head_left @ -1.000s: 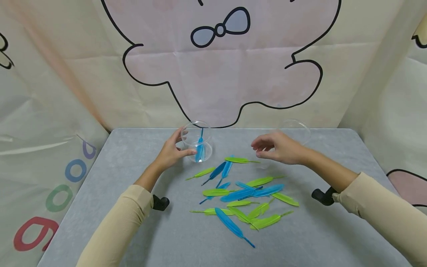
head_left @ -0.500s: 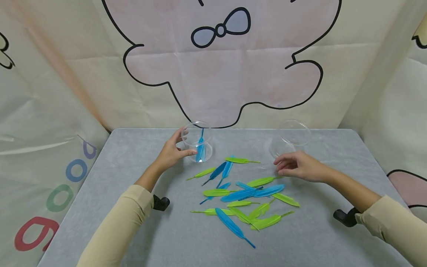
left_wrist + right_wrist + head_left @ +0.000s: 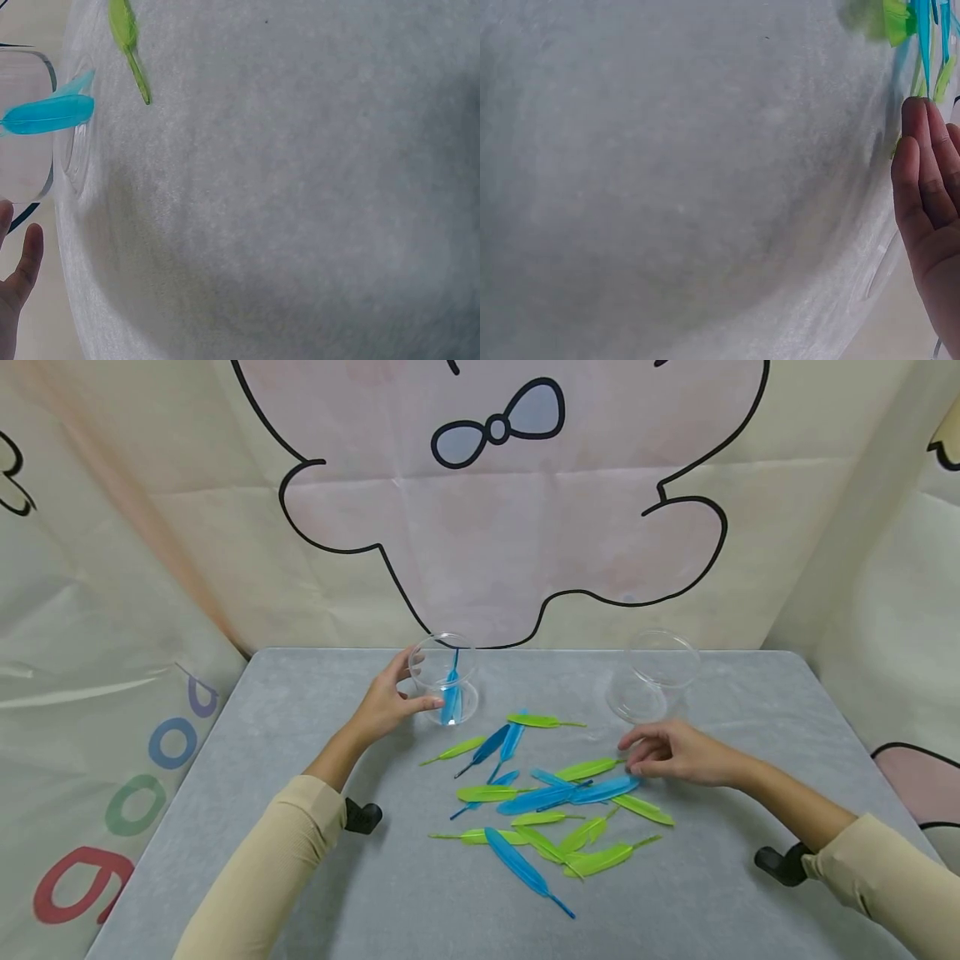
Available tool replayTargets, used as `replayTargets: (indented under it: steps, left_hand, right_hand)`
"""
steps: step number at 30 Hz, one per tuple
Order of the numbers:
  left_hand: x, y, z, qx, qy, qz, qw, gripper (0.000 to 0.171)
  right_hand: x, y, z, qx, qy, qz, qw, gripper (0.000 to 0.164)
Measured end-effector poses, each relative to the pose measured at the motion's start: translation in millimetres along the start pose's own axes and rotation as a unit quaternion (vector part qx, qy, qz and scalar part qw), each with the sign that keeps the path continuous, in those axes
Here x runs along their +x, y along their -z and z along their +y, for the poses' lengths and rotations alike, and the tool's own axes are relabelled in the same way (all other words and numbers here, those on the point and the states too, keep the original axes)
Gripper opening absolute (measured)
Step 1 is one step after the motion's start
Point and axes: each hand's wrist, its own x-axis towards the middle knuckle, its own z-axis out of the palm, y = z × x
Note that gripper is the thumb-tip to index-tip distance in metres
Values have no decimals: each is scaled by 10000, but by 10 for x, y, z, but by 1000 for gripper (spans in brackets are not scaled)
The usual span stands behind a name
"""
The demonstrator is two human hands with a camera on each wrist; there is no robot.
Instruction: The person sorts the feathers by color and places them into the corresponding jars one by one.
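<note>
A clear plastic cup (image 3: 442, 681) stands at the back left of the table, with blue feathers (image 3: 452, 693) upright inside it. My left hand (image 3: 386, 702) holds this cup from its left side, thumb at the front and fingers behind. My right hand (image 3: 686, 753) is low over the right side of the feather pile, fingers and thumb bent slightly. Its fingertips are by the quill end of a green feather (image 3: 588, 769) and the tip of a blue feather (image 3: 611, 787). In the right wrist view, thumb and fingers (image 3: 906, 169) show nothing clearly gripped.
A second clear cup (image 3: 652, 681) stands at the back right, beyond my right hand. Several blue and green feathers lie overlapping mid-table, with one blue feather (image 3: 525, 868) nearest me. Printed cloth walls rise behind the grey table (image 3: 420, 902) and at both sides.
My right hand has moved right and toward me, from between the cups down to the right edge of the feather pile. My left hand and its cup have stayed in place.
</note>
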Motion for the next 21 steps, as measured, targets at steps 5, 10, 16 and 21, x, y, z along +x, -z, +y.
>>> replayTargets:
  steps: [5, 10, 16, 21]
  left_hand:
    - [-5, -2, -9, -16, -11, -3, 10000, 95]
    - [-7, -5, -7, 19, 22, 21, 10000, 95]
    - [-3, -10, -3, 17, 23, 24, 10000, 94]
    - [2, -14, -4, 7, 25, 22, 10000, 94]
  right_hand:
    - [-18, -22, 23, 215, -130, -79, 9997, 38]
    - [-37, -57, 50, 366, -188, -84, 9991, 38]
    - [-34, -95, 81, 307, -183, 8, 9994, 38]
    - [-27, -120, 78, 305, -148, -26, 9994, 38]
